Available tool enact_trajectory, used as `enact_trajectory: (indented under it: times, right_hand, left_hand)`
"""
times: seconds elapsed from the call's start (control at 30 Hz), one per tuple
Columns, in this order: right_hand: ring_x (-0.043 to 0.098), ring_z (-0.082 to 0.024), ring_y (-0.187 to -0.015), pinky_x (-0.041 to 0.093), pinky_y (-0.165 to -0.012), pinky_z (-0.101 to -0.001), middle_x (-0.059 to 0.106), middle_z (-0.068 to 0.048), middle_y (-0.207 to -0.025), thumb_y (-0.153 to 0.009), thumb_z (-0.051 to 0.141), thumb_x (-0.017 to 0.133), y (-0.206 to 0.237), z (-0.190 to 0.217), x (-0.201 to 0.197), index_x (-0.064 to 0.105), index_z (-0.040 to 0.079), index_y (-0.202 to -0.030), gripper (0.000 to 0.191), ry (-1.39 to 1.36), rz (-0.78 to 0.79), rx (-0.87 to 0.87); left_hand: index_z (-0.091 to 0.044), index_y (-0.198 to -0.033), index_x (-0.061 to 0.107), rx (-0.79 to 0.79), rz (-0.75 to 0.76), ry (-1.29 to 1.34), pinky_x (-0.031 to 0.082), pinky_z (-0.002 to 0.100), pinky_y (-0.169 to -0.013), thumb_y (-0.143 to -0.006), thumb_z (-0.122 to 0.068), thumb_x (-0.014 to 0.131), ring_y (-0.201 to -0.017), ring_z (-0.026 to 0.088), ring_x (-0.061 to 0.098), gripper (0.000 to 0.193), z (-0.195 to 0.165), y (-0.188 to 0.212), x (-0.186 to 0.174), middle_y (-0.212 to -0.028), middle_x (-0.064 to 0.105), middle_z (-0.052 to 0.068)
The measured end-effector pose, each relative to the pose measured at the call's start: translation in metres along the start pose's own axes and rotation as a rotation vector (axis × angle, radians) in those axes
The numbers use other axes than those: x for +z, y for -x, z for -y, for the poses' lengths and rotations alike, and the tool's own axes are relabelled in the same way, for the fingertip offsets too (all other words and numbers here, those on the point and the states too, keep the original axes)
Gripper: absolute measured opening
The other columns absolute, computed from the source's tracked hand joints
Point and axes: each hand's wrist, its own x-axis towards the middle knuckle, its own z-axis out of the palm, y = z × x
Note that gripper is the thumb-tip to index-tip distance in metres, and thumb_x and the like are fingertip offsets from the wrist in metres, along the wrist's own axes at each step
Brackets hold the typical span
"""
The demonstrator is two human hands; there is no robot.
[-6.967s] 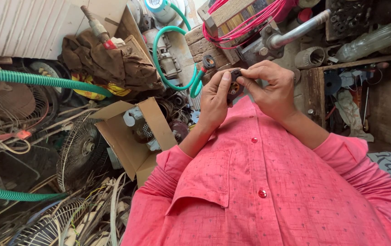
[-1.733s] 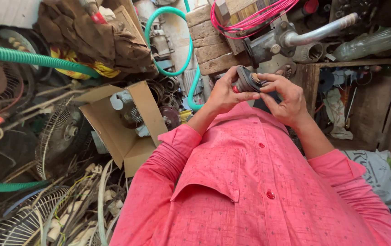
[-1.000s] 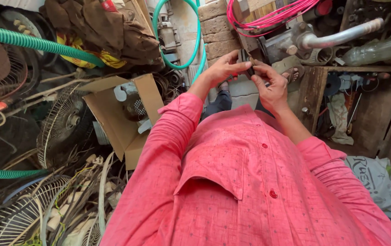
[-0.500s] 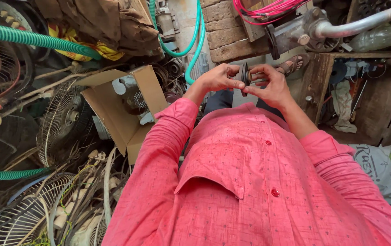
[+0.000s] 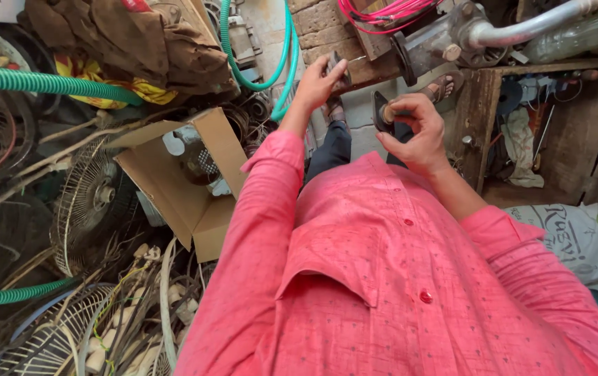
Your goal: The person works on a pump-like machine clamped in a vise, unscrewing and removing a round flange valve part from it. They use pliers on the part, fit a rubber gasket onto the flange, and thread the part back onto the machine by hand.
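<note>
Two parts separated: your left hand (image 5: pixel 318 80) grips a small dark piece (image 5: pixel 334 64), your right hand (image 5: pixel 414 129) pinches a dark round disc (image 5: pixel 382 113); refitting likely needs alignment.

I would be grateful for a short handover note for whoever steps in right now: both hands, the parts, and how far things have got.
Left hand: raised and out, fingers closed on a small dark part.
Right hand: nearer the chest, pinching a dark round part with a pale centre.
The two parts are held apart, not joined.
Nearby: open cardboard box at left holding pieces, green hose beyond, fan guards on the floor.
Left: what joins to what cannot be told from here.
</note>
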Motion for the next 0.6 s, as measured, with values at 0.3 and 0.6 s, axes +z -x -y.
enact_trajectory:
  times: [0.3,0.6]
  right_hand:
    - [0.067,-0.017,-0.118,0.055,-0.109,-0.0333,0.054,-0.007,-0.129,-0.088,-0.006,0.076,0.000,0.033,-0.002,0.051,0.001,-0.129,0.048,-0.133,-0.011,0.008]
    - [0.064,-0.017,-0.115,0.056,-0.106,-0.0320,0.054,-0.009,-0.129,-0.091,-0.006,0.076,-0.010,0.054,0.000,0.052,0.000,-0.129,0.045,-0.150,0.017,-0.040]
  left_hand:
    - [-0.002,-0.134,0.060,0.165,-0.339,-0.734,0.050,0.046,-0.094,-0.081,-0.059,0.082,-0.105,0.039,0.062,0.081,-0.018,-0.015,0.009,-0.113,0.064,0.020]
    - [0.003,-0.135,0.056,0.095,-0.467,-0.573,0.054,0.043,-0.096,-0.074,-0.052,0.088,-0.110,0.034,0.066,0.088,-0.002,-0.007,-0.004,-0.123,0.063,0.022]
